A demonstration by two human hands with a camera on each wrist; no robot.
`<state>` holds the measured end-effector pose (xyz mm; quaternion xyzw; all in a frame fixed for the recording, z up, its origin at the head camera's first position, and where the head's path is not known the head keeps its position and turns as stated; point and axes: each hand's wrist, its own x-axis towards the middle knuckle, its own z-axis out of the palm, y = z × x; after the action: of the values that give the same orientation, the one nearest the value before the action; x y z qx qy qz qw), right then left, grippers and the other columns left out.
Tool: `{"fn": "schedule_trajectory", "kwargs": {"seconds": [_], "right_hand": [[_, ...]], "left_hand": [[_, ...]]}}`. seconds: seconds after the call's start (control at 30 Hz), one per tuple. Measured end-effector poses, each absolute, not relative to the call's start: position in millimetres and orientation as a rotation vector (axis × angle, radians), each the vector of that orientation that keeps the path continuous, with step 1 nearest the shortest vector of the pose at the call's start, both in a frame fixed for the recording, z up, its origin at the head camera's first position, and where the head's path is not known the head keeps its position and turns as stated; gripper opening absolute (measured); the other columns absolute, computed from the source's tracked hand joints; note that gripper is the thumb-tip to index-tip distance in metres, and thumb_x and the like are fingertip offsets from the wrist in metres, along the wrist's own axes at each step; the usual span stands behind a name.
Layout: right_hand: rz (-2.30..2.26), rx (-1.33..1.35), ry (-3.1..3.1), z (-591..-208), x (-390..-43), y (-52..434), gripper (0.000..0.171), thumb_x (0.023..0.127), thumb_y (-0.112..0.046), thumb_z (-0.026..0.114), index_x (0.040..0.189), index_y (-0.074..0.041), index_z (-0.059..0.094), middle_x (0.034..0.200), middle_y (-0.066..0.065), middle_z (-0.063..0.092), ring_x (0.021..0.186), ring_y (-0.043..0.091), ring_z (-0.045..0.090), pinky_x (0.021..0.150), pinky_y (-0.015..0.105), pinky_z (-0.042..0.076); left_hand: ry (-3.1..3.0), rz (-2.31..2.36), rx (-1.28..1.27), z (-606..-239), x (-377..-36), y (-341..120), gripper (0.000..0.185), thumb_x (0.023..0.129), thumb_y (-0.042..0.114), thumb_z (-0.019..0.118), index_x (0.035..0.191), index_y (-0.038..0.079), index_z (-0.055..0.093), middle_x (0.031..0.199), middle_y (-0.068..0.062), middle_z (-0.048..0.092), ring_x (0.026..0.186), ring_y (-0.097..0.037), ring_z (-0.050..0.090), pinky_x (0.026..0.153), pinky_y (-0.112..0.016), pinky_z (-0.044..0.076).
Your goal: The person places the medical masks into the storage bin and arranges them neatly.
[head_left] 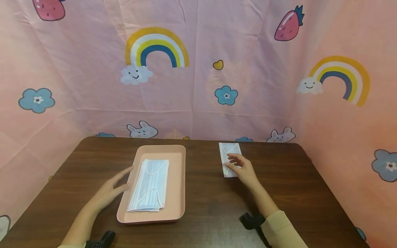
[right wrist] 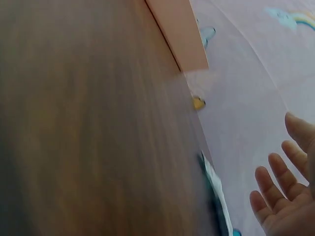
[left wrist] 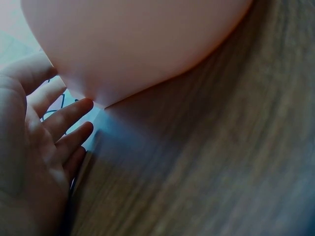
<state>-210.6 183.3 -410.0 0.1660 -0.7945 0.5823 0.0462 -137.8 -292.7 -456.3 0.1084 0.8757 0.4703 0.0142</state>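
The left hand (head_left: 113, 187) is lying flat, fingers straight, against the left edge of one pink tray (head_left: 178, 193) holding a stack of masks (head_left: 150, 186) on the worktop (head_left: 211, 203). The right hand (head_left: 243, 168) is resting with relaxed, open fingers on one folded mask (head_left: 229, 151) lying near the far edge.

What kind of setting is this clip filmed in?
Probably a staged tabletop booth, not a lived-in room: a brown table enclosed by a pink cartoon-print cloth on three sides, holding only a pink tray of face masks and one folded mask.
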Motion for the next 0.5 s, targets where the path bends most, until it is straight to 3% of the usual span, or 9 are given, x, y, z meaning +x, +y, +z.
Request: {"fn": "schedule_trajectory", "kwargs": {"seconds": [0.3, 0.5], "right_hand": [[1.839, 0.397, -2.442, -422, -224, 208, 0.035, 0.087, 0.003, 0.067, 0.120, 0.012, 0.057, 0.115, 0.035, 0.057, 0.105, 0.046, 0.054, 0.084, 0.033, 0.049], [1.849, 0.279, -2.424, -429, -234, 221, 0.039, 0.088, -0.001, 0.067, 0.123, 0.011, 0.055, 0.120, 0.034, 0.055, 0.107, 0.040, 0.053, 0.082, 0.017, 0.044]], "left_hand": [[2.732, 1.449, 0.342, -460, -137, -293, 0.061, 0.093, 0.021, 0.061, 0.148, 0.016, 0.037, 0.150, -0.022, 0.031, 0.134, -0.052, 0.020, 0.094, -0.076, 0.018], [2.741, 1.448, 0.352, -459, -140, -292, 0.061, 0.092, 0.020, 0.061, 0.148, 0.015, 0.037, 0.149, -0.023, 0.032, 0.134, -0.052, 0.021, 0.093, -0.076, 0.019]]}}
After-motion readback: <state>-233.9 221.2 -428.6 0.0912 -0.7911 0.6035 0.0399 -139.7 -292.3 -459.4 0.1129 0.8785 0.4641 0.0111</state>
